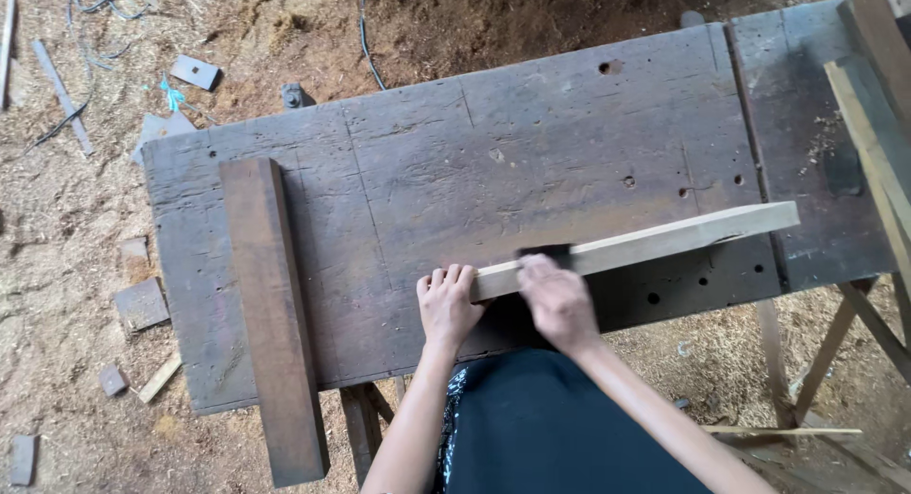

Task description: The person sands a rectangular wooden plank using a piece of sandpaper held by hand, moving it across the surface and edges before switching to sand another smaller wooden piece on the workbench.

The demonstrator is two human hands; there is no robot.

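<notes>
Sawdust and wood offcuts cover the ground around a dark, weathered wooden workbench (531, 143) pocked with old holes, and the person stands at its near edge. A long, pale, narrow strip of sawn wood (664, 238) lies across the bench, running from under the hands out to the right and slightly away. The left hand (447, 304) has its fingers curled over the strip's near end, pressing it down onto the bench. The right hand (560, 299) sits just beside it, closed over a small dark block-like tool (548, 252) resting on the strip; what the tool is cannot be told, since the hand is blurred. The strip looks light, stiff and dry, likely to skid on the bench unless pinned, and thin enough to flex at its far end; the near end, where the left hand bears down, seems the sound place to steady it. Left of the left hand a thick reddish-brown plank (275, 314) lies across the bench, overhanging its near edge. No containers show anywhere.
</notes>
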